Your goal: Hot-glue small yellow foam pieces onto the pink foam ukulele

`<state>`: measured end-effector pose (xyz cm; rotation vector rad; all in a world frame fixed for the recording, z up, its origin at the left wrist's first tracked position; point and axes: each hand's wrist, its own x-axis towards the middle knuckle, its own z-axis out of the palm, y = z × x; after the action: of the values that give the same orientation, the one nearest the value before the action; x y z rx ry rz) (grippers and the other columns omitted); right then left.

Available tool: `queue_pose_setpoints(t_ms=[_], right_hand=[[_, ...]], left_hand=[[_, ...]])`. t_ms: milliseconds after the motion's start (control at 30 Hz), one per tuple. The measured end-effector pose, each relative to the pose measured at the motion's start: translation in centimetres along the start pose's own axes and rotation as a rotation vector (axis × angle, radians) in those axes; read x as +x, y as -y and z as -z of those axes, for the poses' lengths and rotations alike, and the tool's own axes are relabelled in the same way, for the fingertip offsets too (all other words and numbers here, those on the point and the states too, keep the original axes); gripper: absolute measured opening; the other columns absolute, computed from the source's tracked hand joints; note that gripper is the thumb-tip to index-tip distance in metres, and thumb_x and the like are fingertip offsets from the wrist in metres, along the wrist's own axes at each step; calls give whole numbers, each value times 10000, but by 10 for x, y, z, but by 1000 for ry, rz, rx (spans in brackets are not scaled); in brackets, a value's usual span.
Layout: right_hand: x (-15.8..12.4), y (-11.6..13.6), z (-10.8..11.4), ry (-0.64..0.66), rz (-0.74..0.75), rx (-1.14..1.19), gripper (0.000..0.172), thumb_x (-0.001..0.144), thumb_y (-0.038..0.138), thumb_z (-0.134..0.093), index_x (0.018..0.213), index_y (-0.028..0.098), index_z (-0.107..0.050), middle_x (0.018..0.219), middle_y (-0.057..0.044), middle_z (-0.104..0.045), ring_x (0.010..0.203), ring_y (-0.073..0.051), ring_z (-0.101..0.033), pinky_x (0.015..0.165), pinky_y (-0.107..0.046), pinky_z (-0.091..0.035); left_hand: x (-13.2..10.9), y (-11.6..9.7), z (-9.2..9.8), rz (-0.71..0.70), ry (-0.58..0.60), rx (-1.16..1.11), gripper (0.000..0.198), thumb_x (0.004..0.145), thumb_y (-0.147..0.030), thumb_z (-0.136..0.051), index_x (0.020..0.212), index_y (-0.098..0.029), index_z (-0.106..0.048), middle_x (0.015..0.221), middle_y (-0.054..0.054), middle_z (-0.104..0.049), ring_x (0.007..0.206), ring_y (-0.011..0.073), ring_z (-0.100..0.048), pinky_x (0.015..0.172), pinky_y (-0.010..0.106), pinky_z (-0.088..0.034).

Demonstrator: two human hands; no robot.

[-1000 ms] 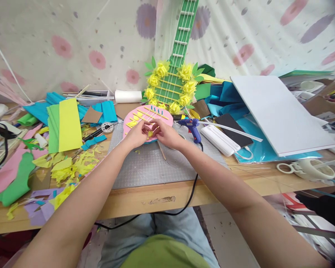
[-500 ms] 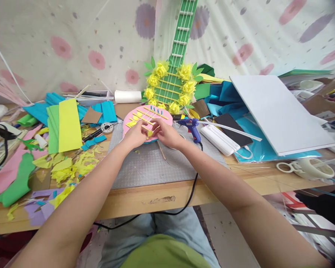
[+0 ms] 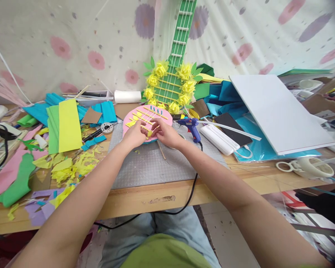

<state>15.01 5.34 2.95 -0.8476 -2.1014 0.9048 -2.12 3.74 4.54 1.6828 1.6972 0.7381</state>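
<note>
On the cutting mat [image 3: 156, 171] lies a pink guitar-shaped board [image 3: 130, 112] with yellow sticks, white strings and small blue pegs across it. Both hands are over its near edge. A small yellow crepe-paper piece [image 3: 149, 133] sits between my fingertips. My left hand [image 3: 135, 134] has curled fingers closing on that piece from the left. My right hand [image 3: 166, 133] bends in from the right, its fingertips pinched against the same piece. The exact finger contact is partly hidden. More yellow paper pieces lie on the board by my left hand.
Behind the board leans a green paper guitar [image 3: 169, 89] ringed with yellow flowers. A blue glue gun [image 3: 192, 128] with its black cord lies to the right, near a white power strip [image 3: 220, 140]. Yellow paper scraps [image 3: 69, 169] cover the left; a white board [image 3: 279, 115] leans right.
</note>
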Motion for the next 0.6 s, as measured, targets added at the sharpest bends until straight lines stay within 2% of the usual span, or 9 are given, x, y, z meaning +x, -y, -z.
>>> queue_pose_setpoints(t_ms=[133, 400, 500, 600], right_hand=[[0, 0, 0, 5, -2, -2, 578, 632, 5, -364, 1173, 209, -367, 1007, -34, -541, 763, -101, -657, 747, -294, -512], [1, -4, -2, -22, 16, 11, 585, 629, 6, -362, 1172, 223, -374, 976, -21, -539, 739, -103, -654, 731, -295, -515], [-1, -2, 1, -34, 14, 29, 583, 632, 12, -369, 1174, 225, -385, 979, -24, -540, 742, -107, -649, 742, -306, -516], [-5, -4, 8, -91, -31, 74, 557, 652, 32, -402, 1172, 233, -400, 974, -25, -538, 752, -113, -639, 727, -303, -516]], left_hand=[[-1, -2, 1, 7, 6, 19, 497, 583, -170, -670, 1037, -234, -477, 771, 5, -691, 777, 223, -662, 663, 306, -448], [-9, -13, 8, 52, -17, 39, 468, 589, -127, -603, 1037, -218, -501, 747, 5, -702, 816, 215, -664, 660, 288, -454], [-6, -12, 14, 47, -71, 10, 480, 586, -108, -578, 1049, -216, -513, 776, 4, -709, 785, 203, -662, 676, 295, -460], [3, -6, 27, 19, -185, -37, 477, 571, -51, -515, 1021, -205, -532, 768, 0, -695, 765, 191, -654, 696, 301, -465]])
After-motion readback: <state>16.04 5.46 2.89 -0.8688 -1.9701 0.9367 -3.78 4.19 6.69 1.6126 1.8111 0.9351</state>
